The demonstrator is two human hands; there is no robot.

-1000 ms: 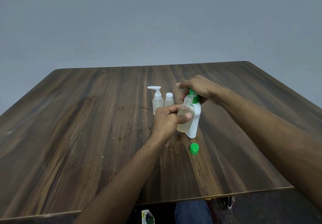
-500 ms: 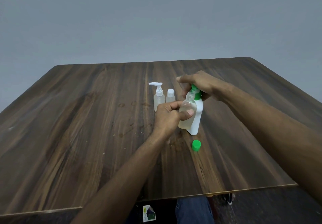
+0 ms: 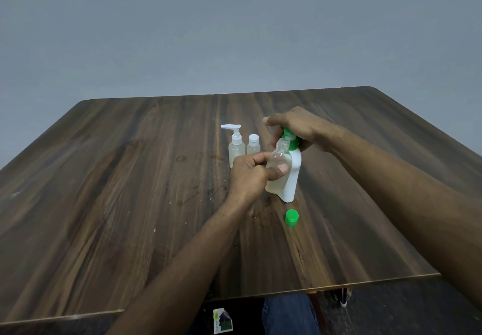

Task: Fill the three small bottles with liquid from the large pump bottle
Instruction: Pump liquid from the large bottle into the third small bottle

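Left hand [image 3: 247, 175] grips the clear small bottle [image 3: 277, 170], fingers and thumb curled round it, neck held up at the green pump head [image 3: 289, 139]. Right hand [image 3: 292, 126] sits on top of that pump, fingers curled over it; white large pump bottle [image 3: 291, 178] stands on the tabletop [image 3: 104, 191] right behind the clear one. Two more small bottles stand just left: pump-top bottle [image 3: 236, 145], flip-cap bottle [image 3: 253, 144]. Loose green cap [image 3: 291, 217] lies near the big bottle's base. Spout hidden by hand; can't see liquid flowing.
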